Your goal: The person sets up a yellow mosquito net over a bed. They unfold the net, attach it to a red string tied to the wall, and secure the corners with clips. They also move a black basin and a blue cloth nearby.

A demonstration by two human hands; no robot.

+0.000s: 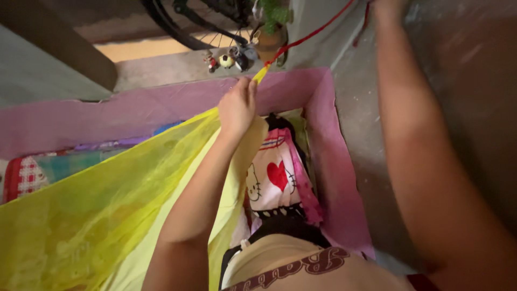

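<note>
Yellow netting (pixel 91 215) is draping near me; my left hand (pixel 237 108) is gripping its corner by the red cord (pixel 312 35), not yet tied; I cannot tell my right hand's grip.

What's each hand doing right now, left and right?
Left hand: closed on the corner of the sheer yellow mesh net, by the red cord.
Right hand: out of frame above; only the raised forearm shows.

Grey wall (pixel 377 134) beside you, dim warm light.
Your view takes in pink edging (pixel 334 161), a bicycle wheel (pixel 183 27), a potted plant (pixel 272 27).
</note>
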